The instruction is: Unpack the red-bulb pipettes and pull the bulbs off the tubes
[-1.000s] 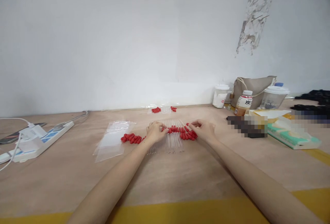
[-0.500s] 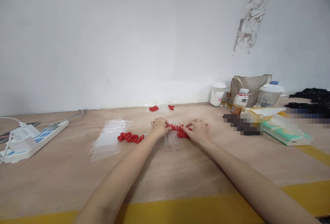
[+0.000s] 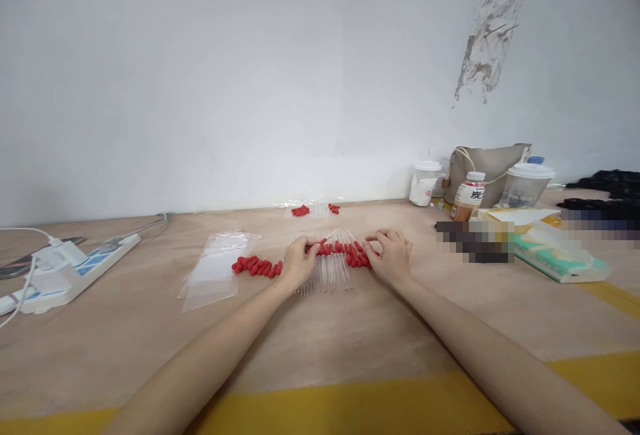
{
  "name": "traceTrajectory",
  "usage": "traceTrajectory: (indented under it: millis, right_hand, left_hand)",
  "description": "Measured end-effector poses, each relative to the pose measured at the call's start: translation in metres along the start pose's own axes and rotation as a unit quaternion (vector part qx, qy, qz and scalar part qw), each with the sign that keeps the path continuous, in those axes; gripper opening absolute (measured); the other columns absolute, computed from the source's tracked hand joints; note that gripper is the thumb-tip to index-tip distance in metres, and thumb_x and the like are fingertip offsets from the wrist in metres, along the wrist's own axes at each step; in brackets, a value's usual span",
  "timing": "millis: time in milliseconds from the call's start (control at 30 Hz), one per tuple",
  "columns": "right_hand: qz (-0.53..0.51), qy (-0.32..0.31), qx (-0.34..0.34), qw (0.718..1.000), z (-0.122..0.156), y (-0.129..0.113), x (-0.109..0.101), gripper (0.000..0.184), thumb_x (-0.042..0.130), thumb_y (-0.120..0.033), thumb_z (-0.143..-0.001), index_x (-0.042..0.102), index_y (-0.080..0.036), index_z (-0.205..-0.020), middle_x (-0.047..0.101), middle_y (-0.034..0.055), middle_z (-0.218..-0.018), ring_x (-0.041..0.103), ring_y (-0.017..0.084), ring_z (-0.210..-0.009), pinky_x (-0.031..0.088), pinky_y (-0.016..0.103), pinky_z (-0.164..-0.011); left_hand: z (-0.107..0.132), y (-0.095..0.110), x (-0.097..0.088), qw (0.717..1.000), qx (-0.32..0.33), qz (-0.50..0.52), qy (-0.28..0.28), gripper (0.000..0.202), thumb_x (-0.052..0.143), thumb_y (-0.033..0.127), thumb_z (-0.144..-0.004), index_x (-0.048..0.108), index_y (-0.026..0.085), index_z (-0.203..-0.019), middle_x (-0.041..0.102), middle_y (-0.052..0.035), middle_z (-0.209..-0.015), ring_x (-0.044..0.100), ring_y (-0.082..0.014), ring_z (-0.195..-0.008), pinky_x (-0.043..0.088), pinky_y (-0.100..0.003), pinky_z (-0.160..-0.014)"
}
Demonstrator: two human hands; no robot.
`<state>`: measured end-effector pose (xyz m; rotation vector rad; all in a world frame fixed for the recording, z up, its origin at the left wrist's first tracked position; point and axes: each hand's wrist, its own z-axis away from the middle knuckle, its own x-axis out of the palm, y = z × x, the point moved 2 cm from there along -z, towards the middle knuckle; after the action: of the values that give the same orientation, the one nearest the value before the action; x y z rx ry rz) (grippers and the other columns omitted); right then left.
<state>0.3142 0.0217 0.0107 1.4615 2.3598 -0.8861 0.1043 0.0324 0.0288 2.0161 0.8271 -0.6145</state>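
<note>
Clear thin droppers [image 3: 333, 275] lie side by side on the table in front of me, with a row of red rubber bulbs [image 3: 337, 248] across them. My left hand [image 3: 300, 263] is at the left end of this row, thumb and fingers closed on a red bulb. At the right end, my right hand [image 3: 393, 255] has its thumb and forefinger pinched at a bulb, its other fingers curled. Exactly which bulbs are between the fingers is partly hidden. More red bulbs [image 3: 257, 266] form a line left of my left hand.
Clear plastic bags [image 3: 215, 271] lie on the left, beyond them a power strip [image 3: 95, 268]. Near the wall is a bag with red bulbs [image 3: 301, 211]. At right stand a paper cup [image 3: 424, 185], a bottle [image 3: 469, 198], a grey bag [image 3: 493, 165] and a tissue pack [image 3: 560, 258].
My left hand has shifted slightly left and down, uncovering more bulbs at the row's left end. My right hand has moved slightly right, and more bulbs show beside it.
</note>
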Motion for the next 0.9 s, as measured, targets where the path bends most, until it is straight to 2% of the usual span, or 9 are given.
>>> traceTrajectory:
  millis: [67,167,300,400,500,633,700,833,900]
  right_hand:
    - [-0.022,0.003,-0.065,0.998,0.002,-0.011,-0.004,0.022,0.050,-0.036,-0.079,0.062,-0.021,-0.088,0.059,0.0055,-0.097,0.049,0.019,-0.092,0.027,0.034,-0.080]
    - [-0.036,-0.034,-0.191,0.980,0.010,-0.033,-0.006,0.033,0.049,-0.040,-0.080,0.055,-0.022,-0.107,0.056,0.0060,-0.112,0.046,0.019,-0.102,0.023,0.036,-0.089]
    - [-0.040,-0.074,-0.286,0.954,0.026,-0.054,0.000,0.035,0.045,-0.037,-0.084,0.049,-0.024,-0.117,0.058,0.0044,-0.112,0.043,0.019,-0.108,0.015,0.040,-0.094]
    - [-0.049,-0.079,-0.302,0.949,0.034,-0.057,0.006,0.027,0.045,-0.031,-0.085,0.054,-0.025,-0.110,0.065,0.0029,-0.093,0.047,0.018,-0.100,0.015,0.041,-0.093]
    - [-0.054,-0.113,-0.303,0.945,0.038,-0.058,0.006,0.020,0.043,-0.026,-0.085,0.061,-0.025,-0.095,0.064,0.0005,-0.073,0.050,0.016,-0.084,0.017,0.041,-0.089]
    - [-0.075,-0.168,-0.286,0.940,0.043,-0.067,-0.001,0.024,0.039,-0.025,-0.086,0.063,-0.022,-0.084,0.062,0.0009,-0.068,0.048,0.015,-0.076,0.018,0.039,-0.086]
    - [-0.088,-0.179,-0.289,0.937,0.045,-0.073,-0.004,0.025,0.039,-0.025,-0.086,0.063,-0.022,-0.085,0.061,0.0009,-0.065,0.047,0.014,-0.073,0.018,0.038,-0.086]
    - [-0.104,-0.191,-0.301,0.929,0.049,-0.075,-0.007,0.025,0.039,-0.025,-0.086,0.064,-0.023,-0.082,0.059,-0.0002,-0.061,0.045,0.013,-0.070,0.017,0.038,-0.085]
    - [-0.112,-0.189,-0.306,0.926,0.050,-0.072,-0.008,0.025,0.040,-0.024,-0.085,0.064,-0.023,-0.079,0.058,-0.0012,-0.059,0.044,0.013,-0.069,0.018,0.037,-0.085]
  left_hand:
    - [0.016,-0.006,-0.018,0.999,0.026,0.020,-0.007,0.016,0.046,0.023,-0.082,0.060,0.017,-0.085,0.065,-0.0027,-0.089,0.060,-0.0138,-0.079,0.046,-0.024,-0.069]
    - [0.039,-0.016,-0.038,0.994,0.094,0.060,-0.014,0.015,0.047,0.025,-0.082,0.061,0.018,-0.084,0.066,-0.0041,-0.090,0.060,-0.0161,-0.081,0.047,-0.028,-0.071]
    - [0.060,-0.028,-0.047,0.981,0.162,0.097,-0.037,0.016,0.047,0.024,-0.083,0.061,0.018,-0.086,0.064,-0.0065,-0.094,0.058,-0.0180,-0.091,0.045,-0.033,-0.081]
    - [0.067,-0.032,-0.047,0.980,0.164,0.111,-0.036,0.014,0.047,0.023,-0.083,0.061,0.018,-0.083,0.064,-0.0067,-0.093,0.059,-0.0172,-0.090,0.045,-0.033,-0.081]
    - [0.070,-0.029,-0.047,0.980,0.157,0.115,-0.043,0.014,0.048,0.023,-0.082,0.060,0.018,-0.087,0.063,-0.0065,-0.095,0.058,-0.0165,-0.092,0.045,-0.032,-0.082]
    - [0.072,-0.019,-0.047,0.981,0.170,0.069,-0.058,0.022,0.051,0.028,-0.082,0.058,0.021,-0.102,0.061,-0.0061,-0.103,0.053,-0.0173,-0.097,0.039,-0.034,-0.088]
    - [0.073,-0.016,-0.045,0.979,0.189,0.015,-0.071,0.022,0.049,0.030,-0.083,0.059,0.023,-0.100,0.063,-0.0045,-0.097,0.053,-0.0177,-0.091,0.037,-0.035,-0.085]
    - [0.076,-0.016,-0.041,0.968,0.220,-0.079,-0.087,0.021,0.045,0.033,-0.085,0.064,0.023,-0.085,0.065,-0.0022,-0.075,0.050,-0.0167,-0.074,0.034,-0.034,-0.075]
    - [0.078,-0.016,-0.040,0.964,0.232,-0.098,-0.090,0.022,0.046,0.034,-0.085,0.064,0.021,-0.081,0.065,-0.0022,-0.072,0.049,-0.0166,-0.072,0.032,-0.033,-0.073]
